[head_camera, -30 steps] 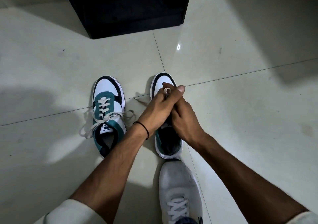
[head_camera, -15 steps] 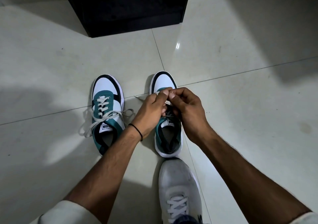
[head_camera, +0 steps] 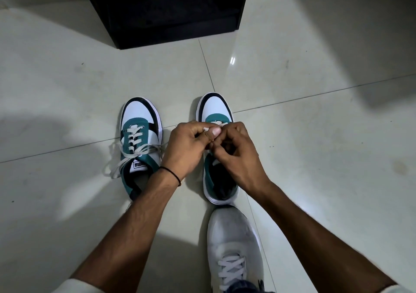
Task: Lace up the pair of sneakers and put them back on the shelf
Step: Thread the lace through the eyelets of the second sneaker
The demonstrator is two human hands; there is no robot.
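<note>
Both forearms reach forward and converge at frame center, bare, with pale sleeve cuffs at the bottom edge. Left hand (head_camera: 184, 148) knuckles up, fingers curled, thumb tip pressed against forefinger in a pinch. Thin dark band on left wrist. Right hand (head_camera: 238, 155) just beside it, touching at the fingertips, fingers (head_camera: 236, 128) bent inward and pinched closed, wrist angled inward.

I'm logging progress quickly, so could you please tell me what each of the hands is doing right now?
Left hand: closed, pinching the lace of the right-side sneaker.
Right hand: closed on the same lace.
</note>
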